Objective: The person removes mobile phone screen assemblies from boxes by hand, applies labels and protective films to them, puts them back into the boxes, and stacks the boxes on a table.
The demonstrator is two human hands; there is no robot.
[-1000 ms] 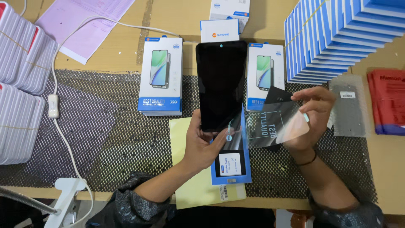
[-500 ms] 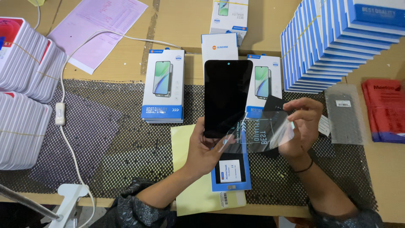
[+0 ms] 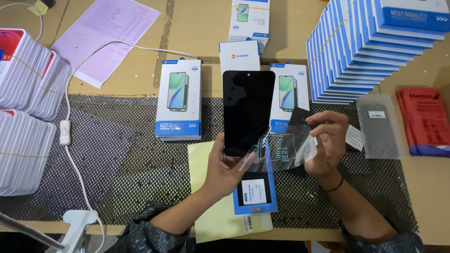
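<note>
Two hands working: left hand (image 3: 225, 164) gripping black phone screen (image 3: 247, 111), right hand (image 3: 328, 140) pinching clear protective film (image 3: 281, 149), which risks creasing if tugged.

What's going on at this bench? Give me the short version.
A person holds a black phone screen upright in the left hand above a black mesh mat. The right hand pinches a clear protective film, partly peeled off the screen's lower corner. Boxed screens lie behind it.
</note>
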